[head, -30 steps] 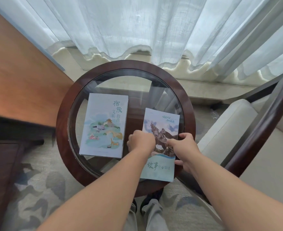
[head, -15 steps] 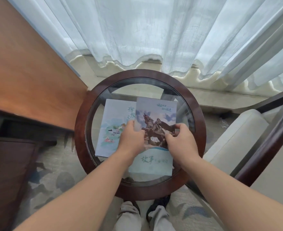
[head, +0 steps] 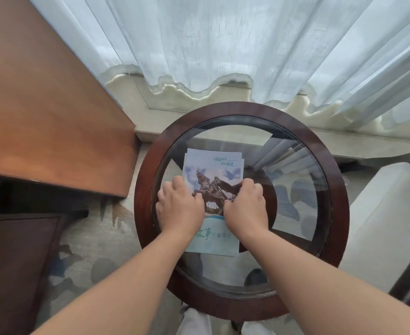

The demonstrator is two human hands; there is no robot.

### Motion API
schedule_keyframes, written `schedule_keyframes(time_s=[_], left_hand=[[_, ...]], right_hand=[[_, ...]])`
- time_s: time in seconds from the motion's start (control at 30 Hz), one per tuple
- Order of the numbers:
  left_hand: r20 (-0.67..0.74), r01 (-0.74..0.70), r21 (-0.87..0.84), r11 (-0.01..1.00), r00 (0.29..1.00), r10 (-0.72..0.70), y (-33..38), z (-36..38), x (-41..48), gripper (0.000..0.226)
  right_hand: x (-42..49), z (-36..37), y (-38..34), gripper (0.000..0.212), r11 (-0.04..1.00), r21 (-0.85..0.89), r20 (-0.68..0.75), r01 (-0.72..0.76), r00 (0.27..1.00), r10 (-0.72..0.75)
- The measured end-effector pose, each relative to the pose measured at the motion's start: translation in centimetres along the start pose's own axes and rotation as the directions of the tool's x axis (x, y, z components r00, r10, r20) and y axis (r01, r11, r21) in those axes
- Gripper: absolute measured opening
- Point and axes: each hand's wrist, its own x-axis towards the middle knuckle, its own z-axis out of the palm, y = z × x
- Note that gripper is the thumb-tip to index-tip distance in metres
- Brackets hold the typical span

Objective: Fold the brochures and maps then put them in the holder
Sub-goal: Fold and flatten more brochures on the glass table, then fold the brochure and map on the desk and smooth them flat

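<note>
Two brochures (head: 213, 169) lie stacked near the left edge of one round glass table (head: 339, 201). Two hands: left hand (head: 178, 209), right hand (head: 246, 209). One armchair (head: 380, 226), one wooden desk (head: 42, 117).

we are seeing edge slivers of the lower brochure (head: 242, 163) beneath the horse brochure (head: 213, 170) | our left hand (head: 179, 209) and right hand (head: 246, 209) are covering its middle | armchair (head: 380, 226) is running past the right edge

I see a glossy paper brochure (head: 213, 170) on a smooth glass worktop (head: 295, 189) rimmed in polished dark wood; sheer cloth curtain (head: 223, 44).
</note>
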Motion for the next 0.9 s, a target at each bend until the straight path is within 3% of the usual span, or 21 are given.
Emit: schedule_keyframes(time_s=[0.07, 0.2, 0.4, 0.5, 0.63, 0.77, 0.9], left_hand=[[0.018, 0.002, -0.025, 1.0, 1.0, -0.001, -0.4, 0.1, 0.1, 0.047], [0.135, 0.117, -0.084, 0.99, 0.985, -0.106, -0.3, -0.3, 0.6, 0.066], [0.272, 0.4, -0.182, 0.898, 0.898, -0.345, 0.6, -0.9, 2.5, 0.064], [0.325, 0.397, -0.189, 0.898, 0.889, -0.324, 0.8, -0.8, 2.4, 0.047], [0.338, 0.363, -0.385, 0.849, 0.911, -0.236, 0.4, -0.5, 1.5, 0.022], [0.489, 0.456, -0.614, 0.644, 0.861, -0.143, -0.3, -2.0, 0.7, 0.017], [0.477, 0.436, -0.736, 0.517, 0.877, -0.061, -1.3, -5.2, -0.6, 0.017]], right_hand=[[-0.2, 0.2, 0.1, 0.04, 1.0, 0.022, -0.004, -0.023, 1.0, 0.023], [-0.4, 0.1, 0.0, 0.034, 0.982, 0.07, 0.065, -0.174, 0.983, 0.169], [0.2, 0.2, -0.1, 0.037, 0.98, 0.015, 0.072, -0.201, 0.977, 0.199], [0.3, 0.4, 0.1, 0.036, 0.979, 0.02, 0.063, -0.204, 0.977, 0.202], [0.4, 0.3, 1.1, 0.038, 0.978, 0.093, 0.08, -0.187, 0.981, 0.179], [0.2, -0.8, 1.4, 0.043, 0.963, 0.189, 0.174, -0.193, 0.972, 0.16], [-0.4, -3.0, -0.3, 0.037, 0.911, 0.357, 0.274, -0.208, 0.955, 0.111]])
